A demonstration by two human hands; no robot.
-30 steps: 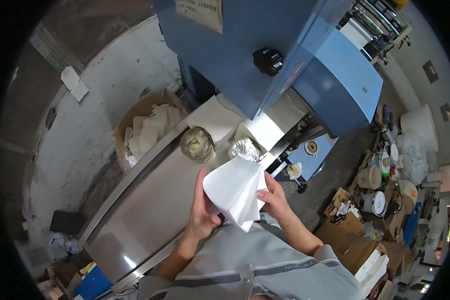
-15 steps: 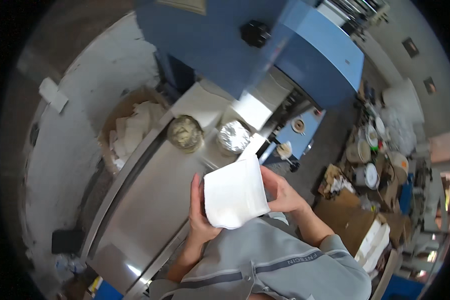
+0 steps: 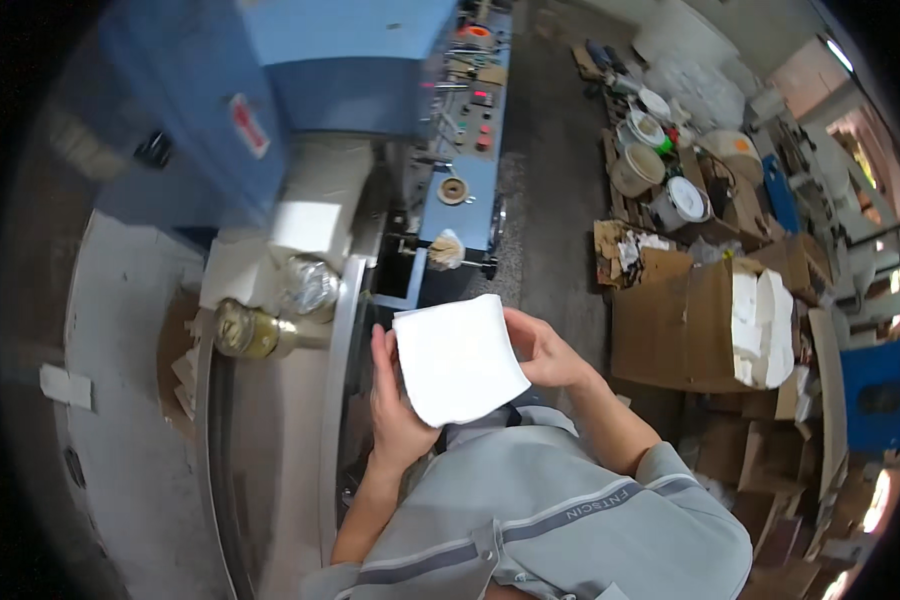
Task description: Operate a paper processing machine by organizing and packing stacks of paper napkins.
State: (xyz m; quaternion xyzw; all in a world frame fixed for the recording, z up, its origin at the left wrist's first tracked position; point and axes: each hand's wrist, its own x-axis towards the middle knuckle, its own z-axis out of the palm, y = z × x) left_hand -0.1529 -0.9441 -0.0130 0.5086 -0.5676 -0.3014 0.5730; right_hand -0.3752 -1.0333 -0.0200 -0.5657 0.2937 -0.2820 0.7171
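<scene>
Between my two hands I hold a stack of white paper sheets (image 3: 460,360) in front of my chest. Its top sheet looks blank and curves slightly at the edges. My left hand (image 3: 398,410) grips the left side, thumb and fingers around the edge. My right hand (image 3: 550,350) presses on the right side, with its fingertips partly hidden by the stack. Left of the stack, on a metal surface, stand a glass jar with a metallic lid (image 3: 245,330) and a foil-like silvery bundle (image 3: 310,285).
A blue machine (image 3: 350,95) with a control panel (image 3: 482,110) stands ahead. On its blue ledge sits a roll of tape (image 3: 453,190). Right are a large cardboard box (image 3: 675,330) and several buckets (image 3: 638,170). The metal counter (image 3: 285,480) runs along my left.
My view and body have turned right, so the machine and jars now lie further left. The paper stack stays in both hands.
</scene>
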